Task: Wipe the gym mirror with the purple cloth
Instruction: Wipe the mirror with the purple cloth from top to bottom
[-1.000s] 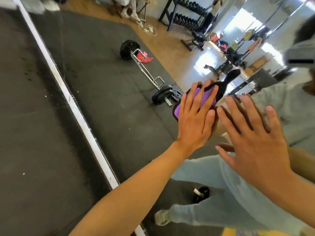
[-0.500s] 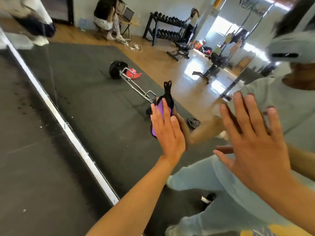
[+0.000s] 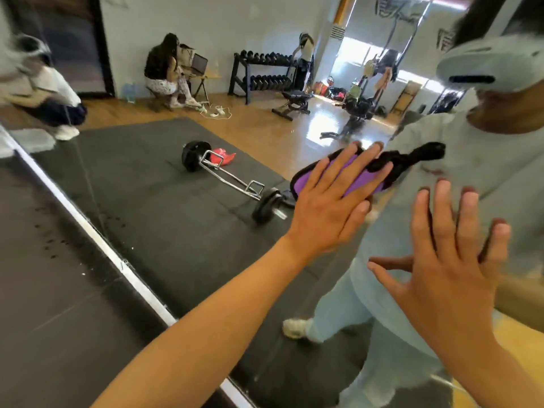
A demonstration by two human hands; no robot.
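Note:
The gym mirror fills most of the view, its white bottom frame running diagonally from upper left to lower middle. My left hand lies flat with straight fingers on the purple cloth, pressing it against the glass; the cloth has a black edge and a black tail sticking out to the right. My right hand is spread flat on the mirror to the right of the cloth, fingers apart, holding nothing. Each hand meets its own reflection at the glass.
Dark rubber floor lies left of the mirror frame. Reflected in the glass are a barbell with black plates, a dumbbell rack, a seated person, a crouching person at the far left and my own reflection.
My left hand has slid the cloth rightwards and up across the glass, turning it from upright to lying sideways. My view has tilted up. The right hand stays pressed on the mirror.

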